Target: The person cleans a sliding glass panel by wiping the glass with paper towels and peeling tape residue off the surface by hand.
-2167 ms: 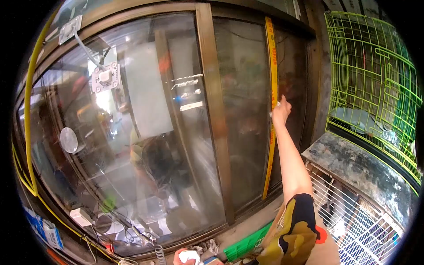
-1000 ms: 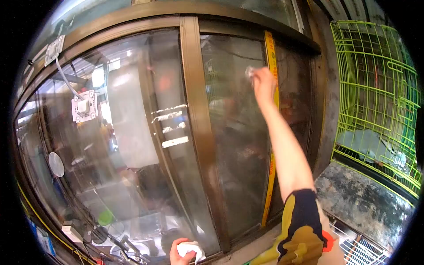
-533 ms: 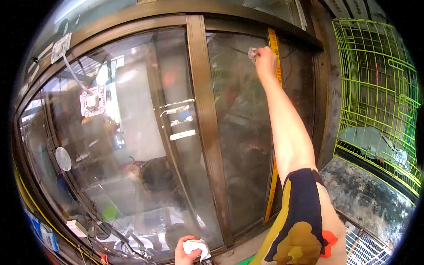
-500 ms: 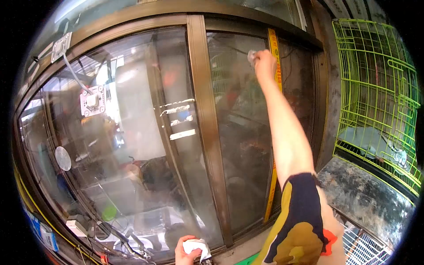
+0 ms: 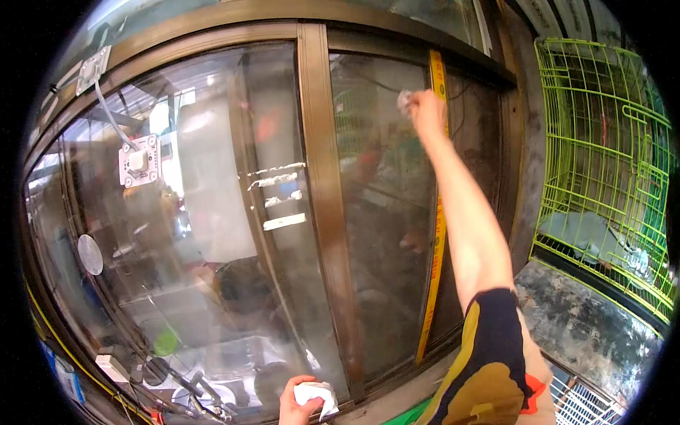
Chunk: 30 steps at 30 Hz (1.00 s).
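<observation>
High on the right-hand glass pane (image 5: pixel 379 234), my right hand (image 5: pixel 429 115) is closed around a small crumpled greyish-white wad (image 5: pixel 405 102). The wad is at the glass, just left of a yellow strip (image 5: pixel 431 283) with red lettering; its material is hard to make out. At the bottom of the view, my left hand (image 5: pixel 295 401) has its fingers wrapped round a crumpled white tissue (image 5: pixel 316 398). It is in front of the lower part of the left pane (image 5: pixel 212 149).
Brown metal frames (image 5: pixel 324 149) divide the panes. White tape remnants (image 5: pixel 283 222) and a square pink-and-white plate with a rod (image 5: pixel 140 161) are on the left glass. To the right, a green wire cage (image 5: pixel 602 142) stands on a stained slab (image 5: pixel 584 319).
My right hand has slid slightly down along the glass with the wad. The view has shifted a little; my left hand still grips the tissue.
</observation>
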Tool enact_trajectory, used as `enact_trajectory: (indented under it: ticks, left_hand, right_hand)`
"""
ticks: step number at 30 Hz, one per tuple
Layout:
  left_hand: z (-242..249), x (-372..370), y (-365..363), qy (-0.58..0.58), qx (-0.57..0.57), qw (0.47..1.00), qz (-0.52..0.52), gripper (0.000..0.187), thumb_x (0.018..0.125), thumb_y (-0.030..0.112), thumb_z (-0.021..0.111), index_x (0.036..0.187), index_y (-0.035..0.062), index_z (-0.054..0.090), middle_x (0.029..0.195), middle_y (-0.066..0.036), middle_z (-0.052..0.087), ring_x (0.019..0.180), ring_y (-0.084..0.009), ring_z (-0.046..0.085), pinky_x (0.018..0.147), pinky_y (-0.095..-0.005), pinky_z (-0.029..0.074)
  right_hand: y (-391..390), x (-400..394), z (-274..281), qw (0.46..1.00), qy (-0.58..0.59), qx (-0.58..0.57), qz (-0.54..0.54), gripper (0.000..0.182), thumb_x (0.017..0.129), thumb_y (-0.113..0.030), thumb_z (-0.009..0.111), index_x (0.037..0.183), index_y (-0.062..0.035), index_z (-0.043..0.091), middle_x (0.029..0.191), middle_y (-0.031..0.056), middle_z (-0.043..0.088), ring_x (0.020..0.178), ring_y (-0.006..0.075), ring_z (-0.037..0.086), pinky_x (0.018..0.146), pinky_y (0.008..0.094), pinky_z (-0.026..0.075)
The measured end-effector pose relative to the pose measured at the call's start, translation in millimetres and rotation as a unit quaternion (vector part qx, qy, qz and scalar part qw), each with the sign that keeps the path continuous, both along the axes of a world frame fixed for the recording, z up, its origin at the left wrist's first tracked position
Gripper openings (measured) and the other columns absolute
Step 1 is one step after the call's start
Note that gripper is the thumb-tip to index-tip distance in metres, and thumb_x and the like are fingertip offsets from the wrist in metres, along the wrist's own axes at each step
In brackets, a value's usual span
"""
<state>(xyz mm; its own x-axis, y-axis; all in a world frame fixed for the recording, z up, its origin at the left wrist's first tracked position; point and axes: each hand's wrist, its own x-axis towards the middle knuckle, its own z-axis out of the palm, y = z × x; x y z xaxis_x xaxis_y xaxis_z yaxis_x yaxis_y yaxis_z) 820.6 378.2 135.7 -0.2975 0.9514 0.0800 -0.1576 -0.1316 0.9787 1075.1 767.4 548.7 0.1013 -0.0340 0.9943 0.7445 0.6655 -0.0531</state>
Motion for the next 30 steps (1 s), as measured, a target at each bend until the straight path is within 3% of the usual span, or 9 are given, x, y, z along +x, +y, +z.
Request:
enact_trajectory:
  ticks: [3,9,12,16,17,19,23,24,30]
  left_hand:
    - [-3.5,6.4,6.6,0.001,0.004,1.0,-0.017,0.05,0.071,-0.011,0.06,0.118,0.0069,0.056,0.098,-0.006,0.065,0.088,-0.0164,0.062,0.076,-0.0281,0.052]
    - [17.9,10.3,-1.0,0.005,-0.013,1.0,-0.02,0.047,0.072,-0.009,0.06,0.117,0.0065,0.057,0.1,-0.007,0.066,0.09,-0.0167,0.063,0.077,-0.0288,0.053]
    - [23.9,13.9,18.1,0.201,0.101,0.974,-0.031,0.043,0.073,-0.001,0.062,0.116,0.0057,0.059,0.102,-0.009,0.065,0.096,-0.0175,0.061,0.085,-0.0331,0.05]
    - [77.2,25.7,47.3,0.52,0.24,0.817,-0.065,0.063,0.068,-0.007,0.059,0.127,0.0105,0.051,0.118,-0.012,0.059,0.111,-0.0331,0.058,0.088,-0.0376,0.053]
    - [88.8,33.8,62.8,0.56,0.313,0.766,-0.05,0.058,0.069,-0.002,0.063,0.124,0.0101,0.052,0.118,-0.011,0.059,0.101,-0.034,0.062,0.085,-0.0411,0.053]
    - [100.7,48.4,96.4,0.649,0.392,0.652,-0.018,0.052,0.073,0.001,0.059,0.124,0.0099,0.054,0.115,-0.012,0.06,0.089,-0.0297,0.063,0.075,-0.0387,0.053]
    - [119.4,59.7,140.2,0.781,0.393,0.485,-0.012,0.044,0.08,0.008,0.056,0.124,0.0139,0.055,0.095,-0.006,0.059,0.081,-0.0227,0.062,0.099,-0.0443,0.044]
    - [113.4,59.6,152.7,0.778,0.404,0.48,0.009,0.041,0.08,0.008,0.056,0.12,0.0132,0.057,0.085,-0.005,0.056,0.077,-0.02,0.061,0.106,-0.047,0.036]
    - [103.7,53.5,175.2,0.819,0.347,0.455,0.033,0.017,0.078,0.011,0.058,0.095,0.0083,0.06,0.074,-0.005,0.057,0.077,-0.0208,0.06,0.096,-0.0356,0.039]
  right_hand:
    - [-22.1,-17.6,-37.6,0.999,-0.004,-0.031,0.04,0.013,0.079,-0.008,0.066,0.09,-0.0054,0.073,0.09,0.0205,0.064,0.088,0.037,0.063,0.076,0.0455,0.051]
    - [-21.3,7.9,-6.8,0.987,0.086,-0.136,-0.019,0.013,0.079,-0.008,0.065,0.089,-0.0061,0.073,0.093,0.0213,0.068,0.085,0.0389,0.066,0.075,0.0459,0.053]
    - [-21.1,-12.7,-27.3,0.999,0.008,-0.035,-0.013,0.013,0.077,-0.008,0.066,0.088,-0.0056,0.072,0.09,0.02,0.066,0.086,0.0386,0.064,0.078,0.047,0.051]
    - [-6.4,-1.9,-3.4,0.996,0.033,-0.074,-0.024,0.013,0.077,-0.008,0.067,0.088,-0.0039,0.072,0.09,0.0197,0.067,0.085,0.0372,0.065,0.077,0.0456,0.052]
    - [-17.6,-4.0,-0.4,0.995,0.019,-0.087,-0.051,0.012,0.079,-0.008,0.065,0.089,-0.0041,0.071,0.092,0.0188,0.066,0.088,0.0373,0.065,0.078,0.0463,0.051]
    - [-20.7,-8.5,0.4,0.991,0.023,-0.088,-0.095,0.014,0.081,-0.007,0.061,0.092,-0.0048,0.07,0.096,0.0181,0.065,0.091,0.0382,0.064,0.08,0.0476,0.05]
    - [-22.7,-8.3,0.4,0.991,0.022,-0.096,-0.087,0.015,0.082,-0.006,0.06,0.094,-0.0053,0.069,0.099,0.0177,0.064,0.092,0.0388,0.063,0.079,0.0483,0.05]
    - [-23.9,-7.7,-0.1,0.991,0.014,-0.095,-0.092,0.014,0.082,-0.007,0.062,0.095,-0.0052,0.069,0.099,0.0176,0.064,0.092,0.0389,0.062,0.079,0.0482,0.05]
    - [-22.7,-7.5,-2.9,0.992,0.007,-0.079,-0.094,0.011,0.082,-0.008,0.065,0.092,-0.0037,0.065,0.096,0.0169,0.062,0.09,0.0389,0.062,0.076,0.0483,0.05]
